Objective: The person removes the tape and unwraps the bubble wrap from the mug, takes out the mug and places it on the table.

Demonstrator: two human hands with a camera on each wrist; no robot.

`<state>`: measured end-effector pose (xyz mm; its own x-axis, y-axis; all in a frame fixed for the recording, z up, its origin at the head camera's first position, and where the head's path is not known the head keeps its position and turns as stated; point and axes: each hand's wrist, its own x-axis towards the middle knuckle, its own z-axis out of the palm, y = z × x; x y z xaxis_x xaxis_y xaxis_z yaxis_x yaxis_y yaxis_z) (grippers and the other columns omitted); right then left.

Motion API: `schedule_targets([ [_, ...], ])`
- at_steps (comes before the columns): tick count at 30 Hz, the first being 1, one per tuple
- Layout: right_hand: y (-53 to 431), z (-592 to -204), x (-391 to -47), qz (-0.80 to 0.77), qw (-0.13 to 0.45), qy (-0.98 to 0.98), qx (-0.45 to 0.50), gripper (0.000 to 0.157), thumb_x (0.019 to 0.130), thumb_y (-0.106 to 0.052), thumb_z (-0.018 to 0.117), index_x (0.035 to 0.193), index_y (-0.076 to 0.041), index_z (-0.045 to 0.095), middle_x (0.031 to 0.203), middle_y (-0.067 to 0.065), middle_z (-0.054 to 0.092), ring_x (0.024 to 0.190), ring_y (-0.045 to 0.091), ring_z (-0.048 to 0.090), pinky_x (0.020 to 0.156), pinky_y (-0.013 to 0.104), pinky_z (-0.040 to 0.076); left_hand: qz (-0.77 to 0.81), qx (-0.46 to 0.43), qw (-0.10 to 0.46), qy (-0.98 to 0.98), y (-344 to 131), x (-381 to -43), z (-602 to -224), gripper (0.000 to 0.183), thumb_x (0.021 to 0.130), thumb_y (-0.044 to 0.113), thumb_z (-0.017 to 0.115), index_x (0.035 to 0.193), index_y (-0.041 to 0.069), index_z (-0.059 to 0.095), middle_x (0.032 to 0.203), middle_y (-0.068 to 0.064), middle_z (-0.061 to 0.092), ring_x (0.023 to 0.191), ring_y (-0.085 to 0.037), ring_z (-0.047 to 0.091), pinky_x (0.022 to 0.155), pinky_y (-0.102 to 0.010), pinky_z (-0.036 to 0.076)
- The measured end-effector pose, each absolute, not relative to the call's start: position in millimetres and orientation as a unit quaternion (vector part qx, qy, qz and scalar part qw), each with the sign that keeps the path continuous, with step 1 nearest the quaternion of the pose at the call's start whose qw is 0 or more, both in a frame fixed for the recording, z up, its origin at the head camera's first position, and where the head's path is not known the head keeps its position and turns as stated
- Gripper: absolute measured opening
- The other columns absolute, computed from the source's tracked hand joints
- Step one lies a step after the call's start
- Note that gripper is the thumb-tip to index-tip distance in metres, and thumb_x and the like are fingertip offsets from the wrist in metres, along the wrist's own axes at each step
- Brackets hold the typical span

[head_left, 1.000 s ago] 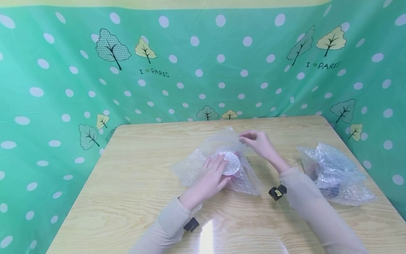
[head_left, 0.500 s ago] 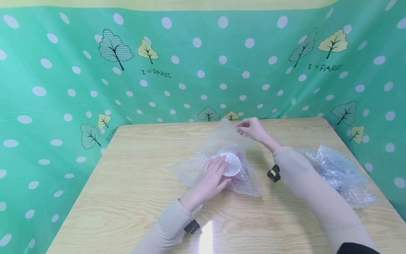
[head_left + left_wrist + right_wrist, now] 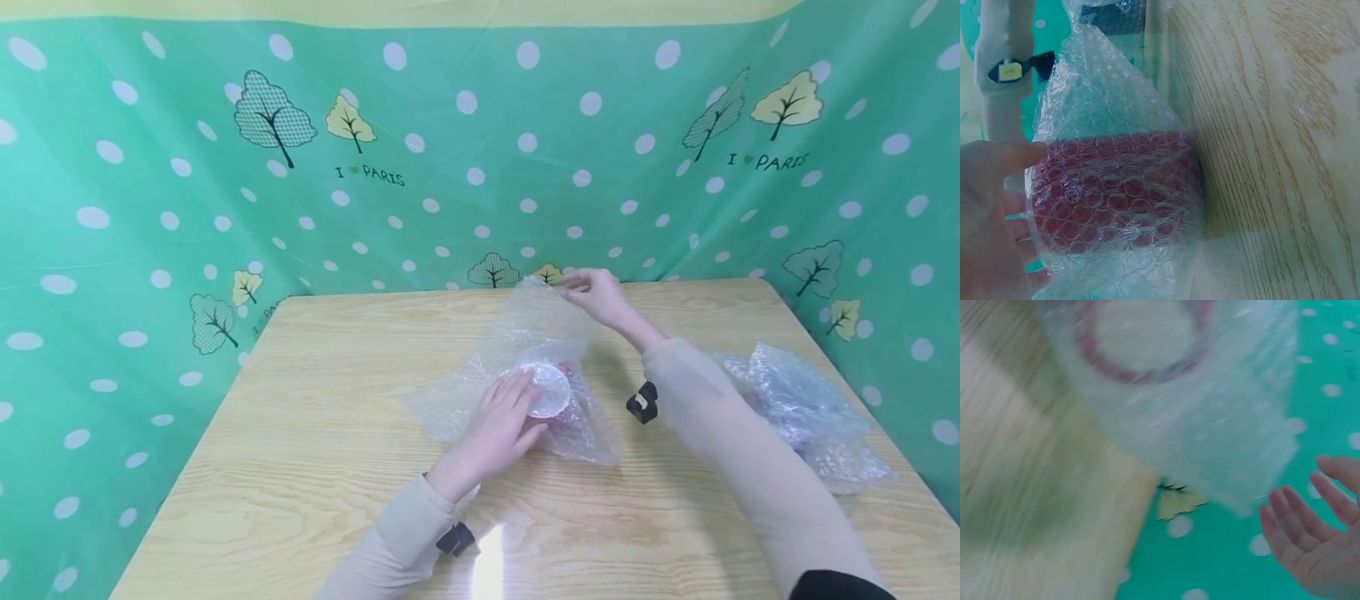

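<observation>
Clock read from head view, hub on the red cylinder [image 3: 1116, 187], 12 = far table edge. Cylinder stands upright around mid-table, round white top [image 3: 552, 392] facing up, on and partly inside clear bubble wrap [image 3: 542, 321]. Wrap runs out to 9 and 4-5 o'clock; flap raised toward 12. Left hand [image 3: 489, 427] comes in from 8 o'clock, resting on the white top, fingers extended, thumb at the edge; pressing flat, not curled round it. Right hand [image 3: 600, 296] at 1 o'clock, fingers loosely spread, gripping nothing, just beside the flap's far corner; contact can't tell. Second bubble-wrapped bundle [image 3: 810, 408] at 3 o'clock, well apart, partly behind right sleeve [image 3: 750, 458]; contents unclear. Wood-grain table [image 3: 300, 433], glare patch at 7. Green polka-dot cloth with tree prints [image 3: 450, 133] beyond 12.
</observation>
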<state>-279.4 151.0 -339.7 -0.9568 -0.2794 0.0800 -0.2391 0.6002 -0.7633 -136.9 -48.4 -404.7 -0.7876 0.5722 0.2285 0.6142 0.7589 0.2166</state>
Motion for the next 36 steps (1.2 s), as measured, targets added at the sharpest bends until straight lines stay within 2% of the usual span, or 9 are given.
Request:
schedule_targets([
  [4, 150.1, -327.8, -259.3, -0.43, 0.0, 0.89, -0.153, 0.032, 0.085, -0.009, 0.055, 0.116, 0.003, 0.052, 0.119, 0.021, 0.052, 0.099, 0.034, 0.054, 0.083, 0.041, 0.048, -0.148, -0.315, 0.07, -0.935, -47.5, -137.7, -406.0, 0.052, 0.088, 0.036, 0.049, 0.129, 0.006, 0.041, 0.14, -0.014, 0.03, 0.13, -0.025, 0.026, 0.109, -0.043, 0.013],
  [10, 147.4, -316.9, -220.3, -0.41, 0.002, 0.894, -0.184, 0.03, 0.086, -0.012, 0.056, 0.113, 0.001, 0.055, 0.107, 0.018, 0.06, 0.092, 0.03, 0.058, 0.08, 0.04, 0.05, -0.155, -0.314, 0.063, -0.935, -48.3, -138.6, -404.0, 0.052, 0.088, 0.036, 0.049, 0.129, 0.006, 0.041, 0.14, -0.014, 0.029, 0.13, -0.026, 0.025, 0.109, -0.043, 0.012],
  [15, 147.3, -322.7, -195.1, -0.384, 0.02, 0.9, -0.207, 0.028, 0.085, -0.01, 0.056, 0.111, 0.002, 0.057, 0.105, 0.019, 0.061, 0.089, 0.029, 0.059, 0.078, 0.039, 0.051, -0.162, -0.317, 0.057, -0.933, -48.4, -138.7, -401.1, 0.051, 0.088, 0.034, 0.05, 0.129, 0.005, 0.042, 0.14, -0.015, 0.03, 0.13, -0.026, 0.025, 0.108, -0.043, 0.012],
  [20, 146.7, -336.6, -175.7, -0.357, 0.008, 0.907, -0.222, 0.026, 0.084, -0.01, 0.058, 0.107, 0.002, 0.059, 0.106, 0.018, 0.061, 0.091, 0.031, 0.059, 0.08, 0.043, 0.05, -0.164, -0.318, 0.054, -0.932, -48.8, -138.5, -400.4, 0.05, 0.088, 0.034, 0.05, 0.128, 0.005, 0.042, 0.139, -0.015, 0.031, 0.13, -0.026, 0.025, 0.108, -0.044, 0.014],
  [28, 144.2, -359.9, -158.4, -0.333, -0.043, 0.907, -0.253, 0.029, 0.079, -0.005, 0.062, 0.107, 0.003, 0.059, 0.109, 0.018, 0.059, 0.102, 0.033, 0.054, 0.089, 0.045, 0.044, -0.163, -0.321, 0.062, -0.931, -51.2, -138.2, -402.2, 0.05, 0.088, 0.034, 0.051, 0.128, 0.005, 0.043, 0.139, -0.015, 0.032, 0.129, -0.026, 0.026, 0.107, -0.046, 0.017],
  [36, 143.0, -371.5, -155.0, -0.346, -0.056, 0.901, -0.256, 0.034, 0.078, -0.008, 0.065, 0.109, 0.002, 0.058, 0.116, 0.02, 0.055, 0.108, 0.034, 0.05, 0.092, 0.045, 0.041, -0.17, -0.323, 0.062, -0.929, -51.3, -138.4, -401.8, 0.05, 0.088, 0.033, 0.051, 0.128, 0.006, 0.043, 0.139, -0.015, 0.031, 0.129, -0.026, 0.026, 0.107, -0.046, 0.017],
])
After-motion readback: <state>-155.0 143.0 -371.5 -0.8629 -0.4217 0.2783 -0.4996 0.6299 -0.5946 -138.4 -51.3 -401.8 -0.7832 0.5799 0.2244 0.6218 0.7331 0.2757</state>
